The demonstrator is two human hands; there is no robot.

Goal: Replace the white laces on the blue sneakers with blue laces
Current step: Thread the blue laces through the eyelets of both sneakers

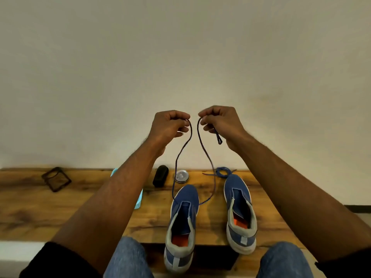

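Wood-grain desk [60, 213] carries both blue sneakers [181, 223] at 6 o'clock, neither showing a white lace. The blue lace [202, 145] already runs through the left shoe's front eyelets and rises to 12 o'clock — left hand [169, 127] and right hand [219, 123] each pinch one end in curled fingers. It's limp, light cord, so I'd grip near the tips. A spare lace [222, 171] sits coiled at the right shoe's toe.

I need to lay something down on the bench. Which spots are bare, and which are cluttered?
Bare wood lies between the two sneakers, and on the left between the dark square frame and the left forearm. The back edge is crowded: black case, round tin, coiled blue lace.
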